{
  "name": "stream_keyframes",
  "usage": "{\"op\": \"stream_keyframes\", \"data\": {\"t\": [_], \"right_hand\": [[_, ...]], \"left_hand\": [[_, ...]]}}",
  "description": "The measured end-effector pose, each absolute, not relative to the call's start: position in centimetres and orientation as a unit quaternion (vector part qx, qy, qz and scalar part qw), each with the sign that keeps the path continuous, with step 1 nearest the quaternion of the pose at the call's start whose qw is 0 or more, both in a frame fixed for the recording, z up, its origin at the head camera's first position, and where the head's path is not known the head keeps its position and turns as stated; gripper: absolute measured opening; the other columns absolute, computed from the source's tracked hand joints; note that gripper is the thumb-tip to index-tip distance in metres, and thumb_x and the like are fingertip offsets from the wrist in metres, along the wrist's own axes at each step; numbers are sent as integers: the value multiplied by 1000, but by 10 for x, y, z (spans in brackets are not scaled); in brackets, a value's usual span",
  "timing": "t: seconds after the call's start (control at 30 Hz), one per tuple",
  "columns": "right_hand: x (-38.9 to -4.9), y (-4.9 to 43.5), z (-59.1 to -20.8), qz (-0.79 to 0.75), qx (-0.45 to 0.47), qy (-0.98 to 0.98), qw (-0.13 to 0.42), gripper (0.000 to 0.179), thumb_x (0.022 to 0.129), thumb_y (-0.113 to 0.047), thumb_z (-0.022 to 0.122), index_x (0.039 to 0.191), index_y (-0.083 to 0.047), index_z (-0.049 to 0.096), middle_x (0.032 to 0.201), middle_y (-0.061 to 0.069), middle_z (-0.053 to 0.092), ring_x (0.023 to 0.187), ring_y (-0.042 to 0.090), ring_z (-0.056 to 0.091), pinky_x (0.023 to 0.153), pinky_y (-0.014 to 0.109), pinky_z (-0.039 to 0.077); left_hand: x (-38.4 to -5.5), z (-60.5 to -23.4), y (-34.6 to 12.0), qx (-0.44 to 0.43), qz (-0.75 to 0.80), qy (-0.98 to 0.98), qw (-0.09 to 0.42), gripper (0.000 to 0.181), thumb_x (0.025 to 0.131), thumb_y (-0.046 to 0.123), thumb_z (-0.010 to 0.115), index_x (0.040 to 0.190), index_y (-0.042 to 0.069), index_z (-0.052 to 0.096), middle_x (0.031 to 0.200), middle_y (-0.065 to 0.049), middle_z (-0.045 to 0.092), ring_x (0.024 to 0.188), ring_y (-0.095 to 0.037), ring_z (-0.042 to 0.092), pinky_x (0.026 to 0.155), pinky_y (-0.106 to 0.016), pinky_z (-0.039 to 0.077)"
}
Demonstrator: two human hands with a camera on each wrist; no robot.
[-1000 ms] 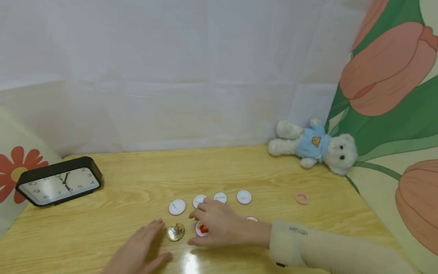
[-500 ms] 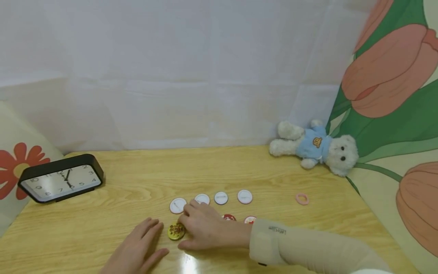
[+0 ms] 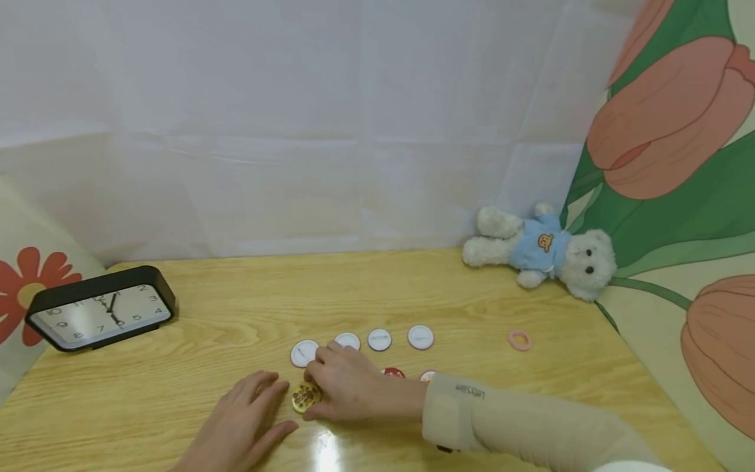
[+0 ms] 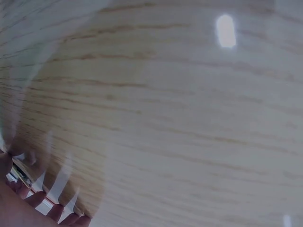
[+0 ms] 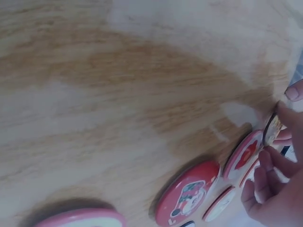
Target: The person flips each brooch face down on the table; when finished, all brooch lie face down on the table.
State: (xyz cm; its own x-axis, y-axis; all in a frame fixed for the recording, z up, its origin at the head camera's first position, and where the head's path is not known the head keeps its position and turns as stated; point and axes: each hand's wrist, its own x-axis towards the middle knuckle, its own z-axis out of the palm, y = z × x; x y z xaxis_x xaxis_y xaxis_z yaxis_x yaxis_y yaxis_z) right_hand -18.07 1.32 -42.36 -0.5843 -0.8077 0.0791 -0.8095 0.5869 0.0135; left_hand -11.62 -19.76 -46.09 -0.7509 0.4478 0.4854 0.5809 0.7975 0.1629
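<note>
My right hand (image 3: 348,387) pinches the gold pin badge (image 3: 305,397) by its edge between thumb and fingers; in the right wrist view this badge (image 5: 272,128) is tipped up. To its left, my left hand (image 3: 238,419) lies with fingers extended, its fingertips close to the badge and holding nothing. Under and behind the right hand, a red badge (image 3: 393,373) and a pink-rimmed badge (image 3: 428,375) show in part. A badge with a red flower (image 5: 244,156) appears beside the gold one in the right wrist view, hidden by the hand from the head.
Several badges lie white back up in a row behind the hands, among them a left one (image 3: 303,353) and a right one (image 3: 421,337). A pink ring (image 3: 520,340) lies farther right. A black clock (image 3: 100,308) stands left; a teddy bear (image 3: 539,252) lies back right.
My right hand has moved left from the flower badge to the gold badge and now pinches it. The red badge has come into view. The left hand has barely moved.
</note>
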Motion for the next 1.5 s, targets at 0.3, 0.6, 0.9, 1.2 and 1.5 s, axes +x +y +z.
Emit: {"op": "stream_keyframes", "data": {"t": [0.3,0.6,0.9,1.2,1.5], "right_hand": [[-190,14,-424,25,510,-856,81,41,77,-62,67,93,-25,65,85,-16,55,77,1,43,61,12,31],[-196,22,-409,135,526,-835,90,45,78,-48,78,109,-17,71,90,-13,67,77,-3,47,63,3,34],[-203,33,-410,217,587,-766,150,46,79,-36,81,113,-7,71,94,-3,70,83,4,53,73,2,38],[-208,36,-411,212,620,-728,204,35,87,-29,75,114,-7,72,107,0,72,90,5,57,82,4,40],[-203,34,-412,290,581,-748,138,16,96,-16,64,101,-7,76,87,-3,72,75,0,54,70,5,43]], "left_hand": [[-117,-462,-200,-300,-163,-911,230,54,79,40,78,115,2,67,117,-12,63,107,-32,60,84,-52,51],[-116,-440,-191,-271,-239,-906,220,57,75,11,82,128,0,61,112,-9,70,96,-23,68,79,-40,58],[-126,-427,-186,-304,-322,-874,199,54,73,-1,81,123,-1,63,113,-12,70,92,-18,69,71,-31,59],[-127,-425,-183,-272,-382,-867,169,47,76,-3,78,120,-8,63,106,-13,71,86,-9,68,68,-26,59],[-120,-419,-178,-200,-451,-856,155,38,78,0,79,115,-4,68,91,-1,73,78,-4,66,64,-20,57]]}}
